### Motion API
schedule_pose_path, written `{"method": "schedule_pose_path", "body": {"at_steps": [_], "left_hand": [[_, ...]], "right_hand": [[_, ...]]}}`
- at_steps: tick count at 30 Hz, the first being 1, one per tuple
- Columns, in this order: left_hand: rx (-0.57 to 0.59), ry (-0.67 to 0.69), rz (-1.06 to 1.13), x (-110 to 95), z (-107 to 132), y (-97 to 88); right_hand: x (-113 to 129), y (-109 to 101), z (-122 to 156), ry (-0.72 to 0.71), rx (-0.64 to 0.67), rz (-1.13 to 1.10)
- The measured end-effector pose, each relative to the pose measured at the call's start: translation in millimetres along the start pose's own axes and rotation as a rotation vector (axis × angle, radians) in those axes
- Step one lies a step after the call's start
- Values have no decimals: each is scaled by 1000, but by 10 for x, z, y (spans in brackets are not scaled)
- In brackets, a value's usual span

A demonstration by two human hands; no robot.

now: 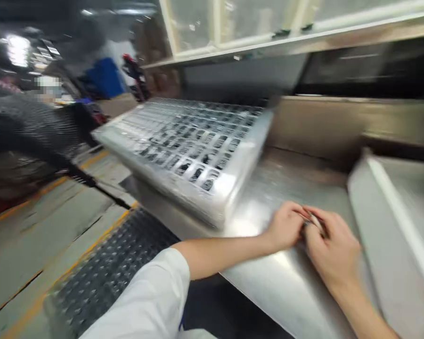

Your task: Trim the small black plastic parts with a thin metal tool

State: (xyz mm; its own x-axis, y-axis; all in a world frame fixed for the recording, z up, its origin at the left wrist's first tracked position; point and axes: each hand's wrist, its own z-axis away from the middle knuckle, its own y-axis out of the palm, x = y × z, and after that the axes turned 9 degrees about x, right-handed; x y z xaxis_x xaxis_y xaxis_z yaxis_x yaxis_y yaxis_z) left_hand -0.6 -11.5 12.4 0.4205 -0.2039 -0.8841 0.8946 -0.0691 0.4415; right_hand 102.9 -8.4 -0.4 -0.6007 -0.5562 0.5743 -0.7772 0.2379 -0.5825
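Over metal counter [268,181] | small blurred piece [315,221] between left hand [285,226] and right hand [335,242] | hands pinching it

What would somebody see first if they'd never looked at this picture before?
Probably the big, shiny pale tray in the middle, with its rows of little dark shapes. Next, the left hand and right hand, pinching a small thing, too blurry to name, over the metal bench. Then maybe the bumpy black mat at lower left.
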Motion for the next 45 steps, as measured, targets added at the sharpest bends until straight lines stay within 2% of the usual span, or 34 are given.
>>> {"method": "schedule_pose_path", "body": {"at_steps": [3,8,12,18,22,26,31,33,37,40,45], "left_hand": [[47,-52,13,-66,14,-21],[131,-157,102,-110,31,-111],[197,-148,187,-138,16,-179],[160,-152,149,-95,-11,-150],[142,-134,104,-114,-2,-130],[215,-138,96,-146,5,-164],[374,-114,93,-162,28,-192],[417,-89,95,-174,41,-191],[463,-49,94,-211,58,-195],[483,-37,81,-228,63,-202],[474,-32,90,-210,62,-190]], "right_hand": [[6,-146,123,27,30,3],[61,-137,74,37,20,-51],[52,-167,87,19,23,-116],[111,-176,89,-37,98,-191],[126,-173,94,-20,109,-195],[96,-186,119,42,64,-252],[56,-206,131,214,18,-376],[49,-217,120,224,-6,-380],[50,-228,95,181,-41,-333],[54,-215,92,213,-39,-372],[80,-189,93,246,-159,-448]]}}
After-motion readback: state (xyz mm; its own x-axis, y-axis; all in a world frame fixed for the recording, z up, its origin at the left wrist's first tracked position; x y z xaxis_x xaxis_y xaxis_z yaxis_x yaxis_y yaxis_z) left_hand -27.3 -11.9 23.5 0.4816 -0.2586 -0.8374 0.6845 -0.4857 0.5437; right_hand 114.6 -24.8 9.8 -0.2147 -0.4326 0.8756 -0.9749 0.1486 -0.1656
